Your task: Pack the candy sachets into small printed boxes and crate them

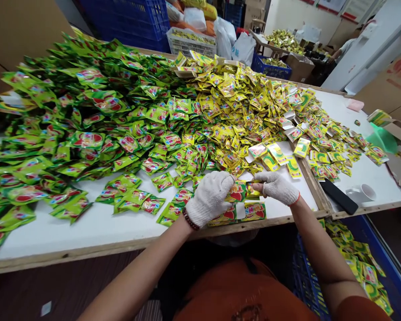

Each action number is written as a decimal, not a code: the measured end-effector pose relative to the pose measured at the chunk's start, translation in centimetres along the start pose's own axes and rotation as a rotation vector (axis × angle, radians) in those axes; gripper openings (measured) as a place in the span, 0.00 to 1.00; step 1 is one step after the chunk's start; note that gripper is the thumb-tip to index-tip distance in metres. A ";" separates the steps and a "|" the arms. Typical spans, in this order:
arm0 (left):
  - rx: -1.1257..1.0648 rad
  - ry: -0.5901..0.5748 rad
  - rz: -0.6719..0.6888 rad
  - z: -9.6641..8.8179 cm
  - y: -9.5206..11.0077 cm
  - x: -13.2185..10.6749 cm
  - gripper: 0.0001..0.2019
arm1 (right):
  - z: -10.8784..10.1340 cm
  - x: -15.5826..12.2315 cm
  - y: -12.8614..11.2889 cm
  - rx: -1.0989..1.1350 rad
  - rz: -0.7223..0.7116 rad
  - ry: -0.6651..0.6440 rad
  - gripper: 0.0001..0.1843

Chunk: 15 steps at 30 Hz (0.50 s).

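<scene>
My left hand (211, 198), in a white knit glove with a beaded bracelet at the wrist, is closed on a small printed box (238, 191) with red lettering. Across from it my right hand (279, 187), gloved with bare fingertips, pinches a small yellow packet (253, 190) at the box's right end. How far the packet is inside the box I cannot tell. Just below lie another printed box (255, 211) and a green one partly under my left hand. Several yellow-green boxes (277, 155) lie beyond my right hand.
A large heap of green packets (96, 107) covers the left, beside a heap of yellow packets (234, 98). A wooden strip (307, 178) divides the table. To the right are a black phone (339, 196), a white mug (362, 193) and a blue crate (384, 249) below. Another person works far right.
</scene>
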<state>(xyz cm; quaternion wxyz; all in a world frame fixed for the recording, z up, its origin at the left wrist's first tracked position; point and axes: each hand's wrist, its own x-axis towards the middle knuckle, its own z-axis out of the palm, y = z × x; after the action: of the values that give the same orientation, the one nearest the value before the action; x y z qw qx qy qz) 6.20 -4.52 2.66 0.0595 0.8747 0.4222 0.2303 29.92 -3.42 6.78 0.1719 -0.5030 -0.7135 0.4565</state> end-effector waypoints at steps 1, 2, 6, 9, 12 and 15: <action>0.030 0.009 0.010 0.1 0.0 -0.1 0.25 | 0.3 0.1 -0.1 0.000 -0.025 0.035 0.11; 0.056 0.012 0.005 0.2 0.1 -0.1 0.25 | 0.6 0.1 -0.2 -0.010 -0.060 0.076 0.11; 0.101 0.002 -0.065 0.6 0.3 -0.3 0.25 | 2.3 0.3 -0.5 -0.077 -0.151 0.241 0.11; 0.108 0.014 -0.103 0.7 0.4 -0.5 0.26 | 3.1 0.2 -0.2 -0.055 -0.082 0.409 0.11; 0.125 0.020 -0.105 0.7 0.6 -0.5 0.27 | 3.4 0.1 0.0 -0.092 -0.044 0.501 0.13; 0.116 0.014 -0.093 0.8 0.7 -0.6 0.26 | 3.4 0.0 -0.3 -0.142 -0.124 0.478 0.12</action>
<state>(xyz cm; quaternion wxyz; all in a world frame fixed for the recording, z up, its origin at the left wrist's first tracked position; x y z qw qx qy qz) 6.69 -5.35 1.90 0.0163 0.8546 0.4754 0.2083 27.35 -5.11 5.28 0.3275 -0.5628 -0.7122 0.2624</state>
